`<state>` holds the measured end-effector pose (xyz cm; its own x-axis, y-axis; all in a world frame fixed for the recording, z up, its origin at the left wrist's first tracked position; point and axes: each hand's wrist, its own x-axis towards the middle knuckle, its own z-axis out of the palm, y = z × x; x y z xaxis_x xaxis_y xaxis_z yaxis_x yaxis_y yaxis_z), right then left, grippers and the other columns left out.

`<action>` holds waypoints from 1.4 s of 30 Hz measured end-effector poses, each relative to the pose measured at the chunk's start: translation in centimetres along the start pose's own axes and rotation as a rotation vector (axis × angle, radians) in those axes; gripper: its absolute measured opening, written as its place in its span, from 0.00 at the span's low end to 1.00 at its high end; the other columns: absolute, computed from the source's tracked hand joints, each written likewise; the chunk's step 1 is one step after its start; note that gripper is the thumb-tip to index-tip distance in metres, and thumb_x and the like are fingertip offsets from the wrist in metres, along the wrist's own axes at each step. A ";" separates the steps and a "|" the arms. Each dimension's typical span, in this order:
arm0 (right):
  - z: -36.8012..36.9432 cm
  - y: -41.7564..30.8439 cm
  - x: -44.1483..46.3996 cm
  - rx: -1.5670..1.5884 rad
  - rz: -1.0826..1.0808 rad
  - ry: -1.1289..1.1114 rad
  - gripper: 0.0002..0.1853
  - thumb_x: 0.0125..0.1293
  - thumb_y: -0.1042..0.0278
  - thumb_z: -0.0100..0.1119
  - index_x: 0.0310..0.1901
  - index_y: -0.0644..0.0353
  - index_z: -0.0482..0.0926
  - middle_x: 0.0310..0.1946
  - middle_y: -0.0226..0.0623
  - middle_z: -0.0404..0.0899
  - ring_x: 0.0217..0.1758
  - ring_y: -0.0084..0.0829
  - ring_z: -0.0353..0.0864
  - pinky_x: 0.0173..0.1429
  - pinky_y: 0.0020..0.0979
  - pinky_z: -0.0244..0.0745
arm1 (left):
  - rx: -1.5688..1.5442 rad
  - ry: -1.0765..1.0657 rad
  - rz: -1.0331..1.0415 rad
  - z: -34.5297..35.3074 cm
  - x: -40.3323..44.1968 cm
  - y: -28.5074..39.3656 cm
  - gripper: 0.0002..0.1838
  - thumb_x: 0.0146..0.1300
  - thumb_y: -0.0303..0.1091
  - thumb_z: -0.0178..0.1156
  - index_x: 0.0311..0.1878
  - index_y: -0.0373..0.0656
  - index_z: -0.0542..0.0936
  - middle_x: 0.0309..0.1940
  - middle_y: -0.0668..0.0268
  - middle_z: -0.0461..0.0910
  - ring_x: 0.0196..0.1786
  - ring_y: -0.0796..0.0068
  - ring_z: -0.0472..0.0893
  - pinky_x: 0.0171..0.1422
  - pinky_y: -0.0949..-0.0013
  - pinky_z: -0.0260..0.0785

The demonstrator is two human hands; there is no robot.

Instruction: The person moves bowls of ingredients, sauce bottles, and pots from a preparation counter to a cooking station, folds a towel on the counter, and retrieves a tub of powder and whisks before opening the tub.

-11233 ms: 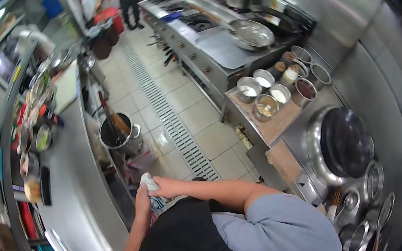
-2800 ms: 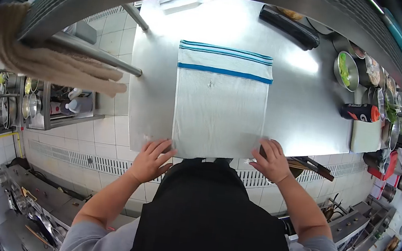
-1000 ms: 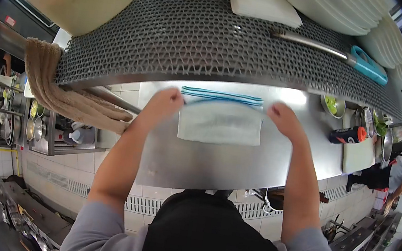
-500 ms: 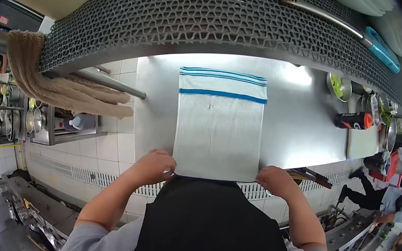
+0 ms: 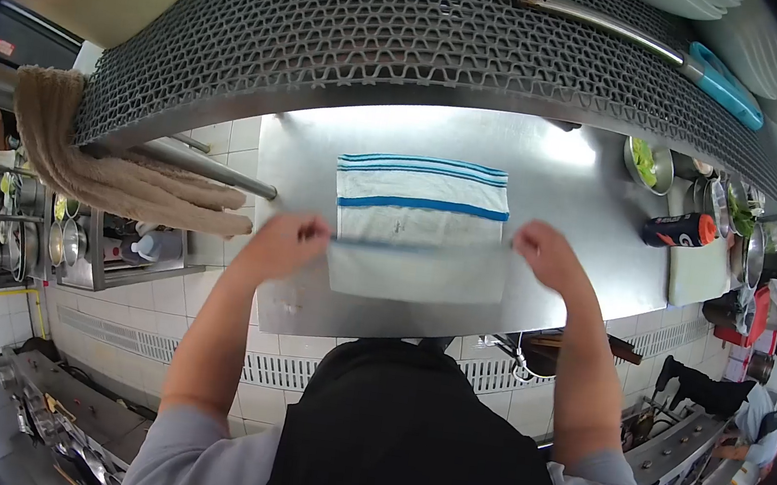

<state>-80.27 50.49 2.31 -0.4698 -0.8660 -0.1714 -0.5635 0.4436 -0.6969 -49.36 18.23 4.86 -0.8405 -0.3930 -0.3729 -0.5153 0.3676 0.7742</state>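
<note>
A white towel (image 5: pixel 413 279) with blue stripes at its far end lies on the metal table in front of me. Its near part is turned up and over toward the stripes, and the raised edge is blurred by motion. At the towel's left corner my left hand (image 5: pixel 285 245) is closed, pinching that edge. My right hand (image 5: pixel 550 256) pinches the same edge at the right corner, fingers together. Both hands are above the tabletop.
A steel table (image 5: pixel 590 258) bears a dark bottle with an orange cap (image 5: pixel 679 230), a white board (image 5: pixel 698 273) and a bowl with greens (image 5: pixel 648 166). A shelf with a mesh mat (image 5: pixel 337 33) crosses above. A brown cloth (image 5: pixel 125 173) hangs left. Another person (image 5: pixel 719 395) is far right.
Both hands have moved forward, away from my body, carrying the towel's near edge up and over toward the stripes. The towel now looks shorter, with its near part doubled over.
</note>
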 end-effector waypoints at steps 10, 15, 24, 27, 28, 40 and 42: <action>1.1 1.0 10.6 -0.231 0.219 0.170 0.11 0.70 0.64 0.53 0.42 0.63 0.80 0.44 0.49 0.82 0.50 0.51 0.80 0.55 0.47 0.74 | -0.008 0.337 -0.078 0.8 11.0 -2.4 0.10 0.61 0.32 0.62 0.41 0.36 0.83 0.32 0.57 0.84 0.36 0.64 0.83 0.44 0.63 0.75; 1.2 2.0 11.9 -0.347 0.308 0.077 0.11 0.69 0.63 0.56 0.44 0.61 0.81 0.48 0.44 0.81 0.55 0.47 0.78 0.59 0.44 0.74 | 0.144 0.246 -0.146 0.6 12.3 -1.5 0.11 0.59 0.33 0.63 0.43 0.38 0.84 0.39 0.55 0.85 0.43 0.55 0.83 0.50 0.58 0.75; 1.8 0.8 12.2 -0.556 -0.054 -0.029 0.11 0.63 0.65 0.66 0.44 0.59 0.80 0.49 0.39 0.81 0.58 0.42 0.76 0.57 0.41 0.73 | 0.630 0.311 0.246 1.6 13.5 -1.7 0.09 0.58 0.34 0.64 0.41 0.44 0.83 0.44 0.60 0.80 0.53 0.53 0.78 0.58 0.55 0.72; 0.2 1.1 12.0 -0.252 0.054 -0.009 0.11 0.63 0.65 0.66 0.42 0.62 0.79 0.42 0.41 0.82 0.48 0.43 0.79 0.50 0.41 0.73 | 0.493 0.242 0.311 -0.3 13.0 -0.9 0.08 0.60 0.33 0.64 0.42 0.41 0.83 0.42 0.58 0.82 0.51 0.53 0.80 0.56 0.56 0.73; -0.5 0.5 11.4 -0.253 0.051 -0.008 0.11 0.63 0.65 0.66 0.42 0.62 0.79 0.42 0.41 0.82 0.48 0.43 0.79 0.50 0.41 0.73 | 0.494 0.245 0.311 -0.8 12.4 -0.1 0.08 0.60 0.33 0.64 0.42 0.41 0.83 0.42 0.58 0.82 0.51 0.53 0.80 0.56 0.56 0.73; -10.7 -10.1 -2.8 0.002 0.003 -0.111 0.12 0.66 0.66 0.67 0.46 0.64 0.80 0.35 0.42 0.83 0.38 0.35 0.79 0.45 0.34 0.73 | 0.450 0.258 0.511 -4.7 -5.9 12.5 0.07 0.64 0.31 0.63 0.42 0.39 0.81 0.35 0.56 0.84 0.43 0.51 0.82 0.49 0.53 0.72; -12.2 -11.3 -4.4 0.046 -0.124 -0.148 0.12 0.66 0.67 0.66 0.46 0.64 0.81 0.35 0.41 0.83 0.37 0.35 0.79 0.45 0.34 0.73 | 0.459 0.167 0.448 -5.5 -8.6 14.7 0.08 0.64 0.33 0.65 0.43 0.41 0.81 0.37 0.60 0.83 0.45 0.57 0.81 0.51 0.59 0.72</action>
<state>-80.13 52.12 19.40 -0.2914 -0.9395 -0.1803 -0.5774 0.3230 -0.7499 -48.81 22.42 22.26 -0.9720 -0.2302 0.0475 -0.1716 0.8331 0.5258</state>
